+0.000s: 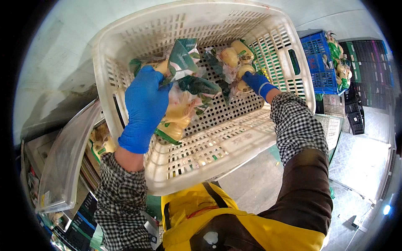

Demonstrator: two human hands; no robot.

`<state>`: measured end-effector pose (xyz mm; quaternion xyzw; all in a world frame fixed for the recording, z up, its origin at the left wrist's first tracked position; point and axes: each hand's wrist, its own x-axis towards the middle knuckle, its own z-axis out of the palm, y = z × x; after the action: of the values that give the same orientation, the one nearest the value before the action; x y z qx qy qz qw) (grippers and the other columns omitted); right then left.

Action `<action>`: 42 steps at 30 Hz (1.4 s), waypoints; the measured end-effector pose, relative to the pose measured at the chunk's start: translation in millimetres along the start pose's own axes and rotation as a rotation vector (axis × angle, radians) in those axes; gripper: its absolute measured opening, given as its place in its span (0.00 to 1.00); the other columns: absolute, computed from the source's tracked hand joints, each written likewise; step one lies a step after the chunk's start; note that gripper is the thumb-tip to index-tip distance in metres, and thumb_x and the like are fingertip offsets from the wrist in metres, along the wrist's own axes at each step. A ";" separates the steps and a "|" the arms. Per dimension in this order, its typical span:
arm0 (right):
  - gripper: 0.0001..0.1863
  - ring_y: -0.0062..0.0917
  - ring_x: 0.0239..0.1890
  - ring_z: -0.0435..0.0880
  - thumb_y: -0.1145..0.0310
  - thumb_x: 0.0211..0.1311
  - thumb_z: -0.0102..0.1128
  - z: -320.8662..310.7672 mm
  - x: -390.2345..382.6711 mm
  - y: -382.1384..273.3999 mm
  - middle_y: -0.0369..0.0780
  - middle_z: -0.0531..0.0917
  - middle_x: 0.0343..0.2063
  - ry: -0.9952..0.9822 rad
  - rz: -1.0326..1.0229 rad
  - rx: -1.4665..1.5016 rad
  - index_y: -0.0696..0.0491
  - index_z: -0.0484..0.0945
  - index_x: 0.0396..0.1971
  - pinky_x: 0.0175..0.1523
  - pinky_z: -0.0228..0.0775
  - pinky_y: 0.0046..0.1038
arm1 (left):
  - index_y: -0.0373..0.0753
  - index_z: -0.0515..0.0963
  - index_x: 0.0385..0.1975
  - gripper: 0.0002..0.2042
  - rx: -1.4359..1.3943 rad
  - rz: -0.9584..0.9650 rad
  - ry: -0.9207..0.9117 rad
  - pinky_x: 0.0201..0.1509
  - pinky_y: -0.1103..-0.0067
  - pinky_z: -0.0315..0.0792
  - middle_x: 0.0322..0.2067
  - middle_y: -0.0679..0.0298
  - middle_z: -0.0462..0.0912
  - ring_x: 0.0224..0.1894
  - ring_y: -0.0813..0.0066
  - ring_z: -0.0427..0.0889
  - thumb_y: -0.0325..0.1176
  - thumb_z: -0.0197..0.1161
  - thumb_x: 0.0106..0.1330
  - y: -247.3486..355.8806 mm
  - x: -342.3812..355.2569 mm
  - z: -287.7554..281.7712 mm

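Observation:
A large white slatted plastic basket point(226, 146) stands before me, with several clear-and-green plastic bags of pale yellow, butternut-like squash inside. My left hand point(146, 98), in a blue glove, reaches in over the left side. Its fingers close on a bag of squash point(182, 106) whose green printed plastic stands up beside the fingertips. My right hand point(258, 84), also blue-gloved, is at the right side, its fingers curled onto another bag of squash point(231, 57). Both bags are inside the basket, and the undersides of my fingers are hidden.
A blue crate point(320, 62) stands at the right with bagged squash point(343, 75) beside it. Dark stacked crates point(368, 71) are behind. At the left a clear plastic lid or bin point(63, 167) leans near more bagged squash point(100, 144). A pale wall runs behind the basket.

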<state>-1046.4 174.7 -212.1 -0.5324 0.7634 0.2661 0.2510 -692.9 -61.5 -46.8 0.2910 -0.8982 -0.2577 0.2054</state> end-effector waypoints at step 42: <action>0.21 0.34 0.34 0.80 0.59 0.48 0.63 -17.5 -34.3 -97.7 0.42 0.79 0.29 -0.133 -0.053 -0.231 0.51 0.73 0.41 0.40 0.72 0.34 | 0.36 0.69 0.16 0.15 -0.801 -0.488 0.081 0.25 0.80 0.61 0.17 0.70 0.67 0.21 0.81 0.62 0.38 0.68 0.50 -5.2 10.4 -1.6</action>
<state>-945.1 157.8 -190.1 -0.5588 0.6951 0.3802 0.2450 -697.7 -72.2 -46.3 0.4014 -0.6245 -0.6132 0.2700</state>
